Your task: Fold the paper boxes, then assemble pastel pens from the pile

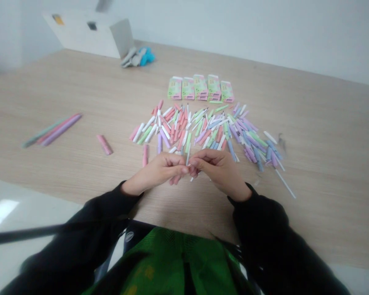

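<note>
My left hand (167,168) and my right hand (213,169) meet near the table's front edge, with fingers bent together. Between their fingertips is a thin white stick (188,155), pinched by both hands. Another thin white piece shows just below the right fingertips; what holds it is unclear. Right beyond my hands lies a wide loose pile of short pink, white, green, purple and blue pen parts (181,127). One pink piece (145,155) lies beside my left hand. A thin white stick (285,183) rests at the pile's right end.
Small green and pink boxes (201,87) stand in a row behind the pile. To the left lie a pink piece (104,144) and several long coloured pens (61,129). A white box (89,35) and grey and blue gloves (138,56) are at the back left.
</note>
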Tool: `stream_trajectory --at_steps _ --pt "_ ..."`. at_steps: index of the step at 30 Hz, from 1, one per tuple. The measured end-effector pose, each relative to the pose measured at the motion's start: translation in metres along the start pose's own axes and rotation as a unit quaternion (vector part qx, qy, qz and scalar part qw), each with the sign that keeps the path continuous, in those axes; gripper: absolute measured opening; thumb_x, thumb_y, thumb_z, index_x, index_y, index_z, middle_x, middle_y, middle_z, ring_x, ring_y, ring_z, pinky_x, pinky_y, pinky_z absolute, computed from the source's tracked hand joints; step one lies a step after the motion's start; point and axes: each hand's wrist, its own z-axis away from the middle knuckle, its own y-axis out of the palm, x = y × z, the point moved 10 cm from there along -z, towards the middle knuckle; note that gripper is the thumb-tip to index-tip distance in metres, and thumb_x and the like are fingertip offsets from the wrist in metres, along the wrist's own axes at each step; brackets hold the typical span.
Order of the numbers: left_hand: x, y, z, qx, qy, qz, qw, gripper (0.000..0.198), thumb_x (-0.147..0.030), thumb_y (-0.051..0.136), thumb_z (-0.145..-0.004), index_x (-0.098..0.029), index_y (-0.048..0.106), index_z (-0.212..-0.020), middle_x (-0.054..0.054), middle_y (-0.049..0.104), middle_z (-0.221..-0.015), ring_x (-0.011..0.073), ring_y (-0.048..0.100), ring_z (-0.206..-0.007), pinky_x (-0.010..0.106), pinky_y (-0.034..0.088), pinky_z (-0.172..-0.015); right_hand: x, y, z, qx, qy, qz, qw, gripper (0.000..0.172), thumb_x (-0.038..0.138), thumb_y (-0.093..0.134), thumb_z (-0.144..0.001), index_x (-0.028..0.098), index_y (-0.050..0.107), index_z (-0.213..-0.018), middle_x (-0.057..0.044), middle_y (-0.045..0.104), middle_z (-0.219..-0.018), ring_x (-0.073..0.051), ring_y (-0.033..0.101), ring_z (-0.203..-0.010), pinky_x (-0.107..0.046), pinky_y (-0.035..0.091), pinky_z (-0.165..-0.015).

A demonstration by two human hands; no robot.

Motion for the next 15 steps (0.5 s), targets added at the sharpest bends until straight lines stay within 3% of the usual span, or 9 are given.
stream_trajectory --at_steps 3,6,10,12,15 --pt "-0.007 -0.008 -0.001 -0.007 0.019 -0.048 0.999 0.055 -0.065 0.051 -0.092 -0.017 0.062 -0.067 0.001 0.060 -0.049 0.0118 0.055 -0.047 0.025 0.044 -0.054 0.017 -0.008 0.009 -0.019 -0.035 0.136 0.990 0.020 0.034 0.069 -0.089 0.018 0.071 -0.077 0.000 0.071 -0.067 -0.012 0.065 -0.062 -0.025 0.052 -0.060" --pt "-0.015 -0.047 -0.001 -0.119 -0.004 -0.137 0.983 0.051 -0.055 0.043 -0.098 -0.018 0.061 -0.069 0.001 0.060 -0.053 0.0125 0.054 -0.048 0.026 0.041 -0.054 0.042 -0.023 0.026 -0.060 -0.084 0.317 0.943 0.012 0.026 0.067 -0.091 0.019 0.072 -0.082 0.000 0.073 -0.071 -0.013 0.065 -0.066 -0.025 0.047 -0.062" --pt "-0.030 -0.097 -0.009 -0.246 -0.037 -0.372 0.894 0.031 -0.035 0.054 -0.091 -0.020 0.055 -0.064 0.000 0.053 -0.056 0.0141 0.045 -0.053 0.029 0.030 -0.056 0.047 -0.042 0.039 -0.088 -0.096 0.395 0.909 0.014 0.029 0.066 -0.092 0.020 0.072 -0.085 -0.001 0.074 -0.075 -0.014 0.066 -0.067 -0.026 0.046 -0.062" --pt "-0.032 -0.110 -0.019 -0.284 -0.046 -0.444 0.849 0.027 -0.033 0.056 -0.089 -0.020 0.054 -0.065 0.000 0.051 -0.058 0.0153 0.041 -0.056 0.031 0.026 -0.059 0.041 -0.050 0.040 -0.097 -0.096 0.399 0.907 0.014 0.030 0.066 -0.093 0.020 0.072 -0.085 0.000 0.074 -0.073 -0.014 0.066 -0.066 -0.026 0.045 -0.062" --pt "-0.020 -0.117 -0.035 -0.297 -0.087 -0.479 0.821 0.030 -0.035 0.059 -0.087 -0.021 0.053 -0.061 0.000 0.044 -0.055 0.0168 0.039 -0.058 0.031 0.024 -0.061 0.029 -0.053 0.038 -0.099 -0.102 0.395 0.908 0.013 0.029 0.066 -0.092 0.020 0.071 -0.084 0.001 0.072 -0.071 -0.014 0.064 -0.064 -0.025 0.044 -0.061"
